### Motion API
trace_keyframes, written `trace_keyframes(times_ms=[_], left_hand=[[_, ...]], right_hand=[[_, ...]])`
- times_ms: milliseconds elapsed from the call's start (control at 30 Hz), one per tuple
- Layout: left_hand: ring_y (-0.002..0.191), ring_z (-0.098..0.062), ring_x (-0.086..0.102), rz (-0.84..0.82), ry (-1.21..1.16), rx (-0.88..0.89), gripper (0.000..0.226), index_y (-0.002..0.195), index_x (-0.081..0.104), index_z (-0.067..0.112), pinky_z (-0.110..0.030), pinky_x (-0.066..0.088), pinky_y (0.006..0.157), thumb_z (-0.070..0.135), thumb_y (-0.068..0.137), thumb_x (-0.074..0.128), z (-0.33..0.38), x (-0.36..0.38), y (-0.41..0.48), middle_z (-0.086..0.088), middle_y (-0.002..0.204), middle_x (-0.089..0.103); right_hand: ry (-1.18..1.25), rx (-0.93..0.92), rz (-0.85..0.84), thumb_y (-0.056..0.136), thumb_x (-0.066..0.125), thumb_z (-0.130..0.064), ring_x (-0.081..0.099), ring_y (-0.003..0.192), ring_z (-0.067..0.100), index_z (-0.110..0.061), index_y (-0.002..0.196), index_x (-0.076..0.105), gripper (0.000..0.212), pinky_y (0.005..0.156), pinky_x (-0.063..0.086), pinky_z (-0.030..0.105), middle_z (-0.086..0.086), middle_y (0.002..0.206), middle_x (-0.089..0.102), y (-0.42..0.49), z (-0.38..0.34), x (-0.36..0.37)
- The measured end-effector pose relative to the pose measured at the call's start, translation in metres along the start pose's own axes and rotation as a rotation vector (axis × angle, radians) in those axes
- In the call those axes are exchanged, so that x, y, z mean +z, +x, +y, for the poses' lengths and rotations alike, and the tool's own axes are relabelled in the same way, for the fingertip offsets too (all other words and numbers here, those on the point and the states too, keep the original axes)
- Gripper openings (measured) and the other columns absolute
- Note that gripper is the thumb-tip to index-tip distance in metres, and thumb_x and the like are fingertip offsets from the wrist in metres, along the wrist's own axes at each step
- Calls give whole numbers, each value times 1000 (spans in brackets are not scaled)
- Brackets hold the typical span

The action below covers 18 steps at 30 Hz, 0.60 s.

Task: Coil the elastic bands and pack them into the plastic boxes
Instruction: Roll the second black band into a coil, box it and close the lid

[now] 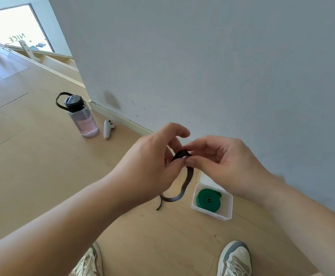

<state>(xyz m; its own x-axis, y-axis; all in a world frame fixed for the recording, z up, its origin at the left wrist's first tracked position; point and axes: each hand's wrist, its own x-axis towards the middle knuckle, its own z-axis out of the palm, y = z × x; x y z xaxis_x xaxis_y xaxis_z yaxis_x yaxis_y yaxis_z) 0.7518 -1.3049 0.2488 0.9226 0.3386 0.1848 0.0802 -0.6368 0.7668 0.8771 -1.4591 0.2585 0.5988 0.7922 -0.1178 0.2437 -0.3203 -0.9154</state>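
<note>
Both hands meet in mid-air above the wooden floor. My left hand (154, 154) and my right hand (220, 158) pinch a black elastic band (188, 180) between them. A small coil of it sits between the fingertips, and the loose tail hangs down in a curve toward the floor. Below my right hand a white plastic box (227, 214) lies open on the floor. Inside it rests a green elastic band (208, 199), rolled into a flat coil. Part of the box's lid shows behind my right wrist.
A grey wall (222, 66) rises just behind the box. A clear water bottle (83, 118) with a black cap and a white controller (108, 128) stand on the floor at the left. My two shoes (234, 259) show at the bottom edge.
</note>
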Motion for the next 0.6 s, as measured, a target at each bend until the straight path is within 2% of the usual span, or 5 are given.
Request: trace_keyframes(times_ms=[200,333,433,500,600], left_hand=[[87,-13,66,96,-48,-19,47,124,57,32,-29,55,75,8,86,68,-13,-2,5,15,91,69],[77,-10,63,-216,203,-218,34,104,60,36,-33,56,74,11,81,60,-40,15,1,9,83,66],[82,-22,66,-426,379,-413,10,87,64,25,-40,60,77,19,86,56,-58,21,-3,3,83,68],[81,-23,67,-359,346,-465,13,82,65,23,-42,61,76,19,89,55,-64,15,2,0,82,69],[82,-17,63,-190,249,-405,26,89,69,33,-37,58,78,12,92,55,-56,0,13,7,90,62]], right_hand=[[-81,-69,85,86,81,-11,75,82,13,-27,92,78,17,84,62,38,-6,86,78,4,-2,2],[-68,-122,216,84,79,-7,75,73,13,-23,82,78,16,74,63,26,-5,77,78,1,-10,4],[-141,-98,292,84,79,-11,73,68,6,-24,80,76,14,68,58,14,-10,75,76,2,-11,-6],[-266,-40,290,86,76,-13,69,67,5,-25,81,74,13,64,53,10,-11,75,74,5,-2,-16],[-525,129,169,91,69,-18,69,79,6,-31,87,67,14,74,57,21,-10,83,71,9,18,-32]])
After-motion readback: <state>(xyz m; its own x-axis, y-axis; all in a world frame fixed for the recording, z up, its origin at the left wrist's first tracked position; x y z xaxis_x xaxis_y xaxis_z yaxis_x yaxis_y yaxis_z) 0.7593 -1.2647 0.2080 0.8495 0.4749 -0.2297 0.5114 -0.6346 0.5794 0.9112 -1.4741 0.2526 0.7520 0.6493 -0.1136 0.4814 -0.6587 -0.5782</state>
